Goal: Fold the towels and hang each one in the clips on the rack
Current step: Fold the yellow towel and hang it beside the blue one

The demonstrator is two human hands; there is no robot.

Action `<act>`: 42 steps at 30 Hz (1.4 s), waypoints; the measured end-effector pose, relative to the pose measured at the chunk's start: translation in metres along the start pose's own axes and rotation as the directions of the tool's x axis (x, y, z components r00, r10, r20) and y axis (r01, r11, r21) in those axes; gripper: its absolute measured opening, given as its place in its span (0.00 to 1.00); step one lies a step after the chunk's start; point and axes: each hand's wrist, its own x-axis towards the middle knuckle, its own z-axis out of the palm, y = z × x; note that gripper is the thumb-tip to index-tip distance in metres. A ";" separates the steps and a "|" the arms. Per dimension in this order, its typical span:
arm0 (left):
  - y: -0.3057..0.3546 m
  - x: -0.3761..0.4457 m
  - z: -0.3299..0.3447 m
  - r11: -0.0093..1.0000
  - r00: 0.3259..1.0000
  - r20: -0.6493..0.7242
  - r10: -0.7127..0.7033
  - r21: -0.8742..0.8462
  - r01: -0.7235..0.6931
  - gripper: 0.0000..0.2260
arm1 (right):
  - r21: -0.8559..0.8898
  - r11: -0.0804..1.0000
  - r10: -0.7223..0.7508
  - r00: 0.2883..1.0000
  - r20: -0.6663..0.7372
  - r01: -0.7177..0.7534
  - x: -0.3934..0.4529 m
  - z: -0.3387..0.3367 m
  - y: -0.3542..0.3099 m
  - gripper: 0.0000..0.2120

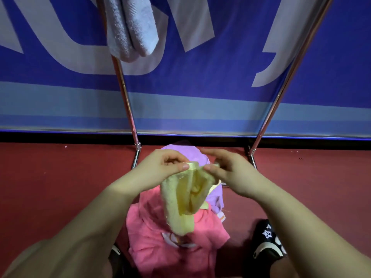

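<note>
Yellow towel [184,199] hangs bunched above the pink towel [170,243] and purple towel [180,152] on the floor, pinched at its top edge by left hand [160,167] and right hand [228,169] fingers. Beyond, one white towel [130,29] already hangs on the rack [124,93]; three remain, I judge.

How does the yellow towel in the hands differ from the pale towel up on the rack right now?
The yellow towel is pinched at its top edge by the left hand and right hand; the pale towel hangs from the rack untouched. The yellow one droops loose and bunched low over the floor; the pale one hangs high in neat folded layers. Both are terry cloth hanging downward.
</note>
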 end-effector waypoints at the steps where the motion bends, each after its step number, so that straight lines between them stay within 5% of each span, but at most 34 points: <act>1: 0.002 0.002 0.003 1.000 1.000 0.008 0.008 -0.008 -0.008 0.04 | -0.020 1.000 -0.003 1.000 0.011 0.003 0.002 0.004 0.000 0.16; 6: 0.005 0.010 0.008 0.998 0.999 0.016 0.047 -0.030 -0.046 0.03 | 0.029 0.999 -0.037 0.999 0.002 0.037 0.010 0.009 -0.001 0.05; 11: 0.002 0.013 0.005 0.997 0.999 0.041 -0.005 -0.074 0.008 0.02 | -0.005 0.998 -0.058 0.998 -0.025 0.058 0.012 0.004 -0.002 0.08; 19: -0.020 0.016 -0.021 0.992 0.993 -0.044 -0.107 0.058 0.109 0.02 | -0.043 0.991 0.105 0.943 -0.316 -0.125 0.012 -0.037 0.021 0.07; 26: -0.025 0.014 -0.020 0.961 0.972 -0.117 -0.202 -0.214 0.174 0.02 | -0.060 0.972 0.192 0.911 -0.366 -0.229 0.004 -0.041 0.028 0.04; 32: -0.025 0.018 -0.006 0.806 0.920 -0.189 -0.344 -0.563 0.186 0.04 | 0.136 0.957 0.289 0.822 -0.491 -0.255 0.003 -0.039 0.025 0.05; 36: -0.020 0.020 0.007 0.737 0.928 -0.136 -0.348 -0.651 0.181 0.05 | 0.321 0.918 0.351 0.854 -0.384 -0.233 0.008 -0.020 0.018 0.04; 42: -0.012 0.023 0.029 0.807 0.945 -0.140 -0.296 -0.565 0.169 0.06 | 0.586 0.787 0.350 0.921 -0.169 -0.192 0.014 0.010 -0.004 0.12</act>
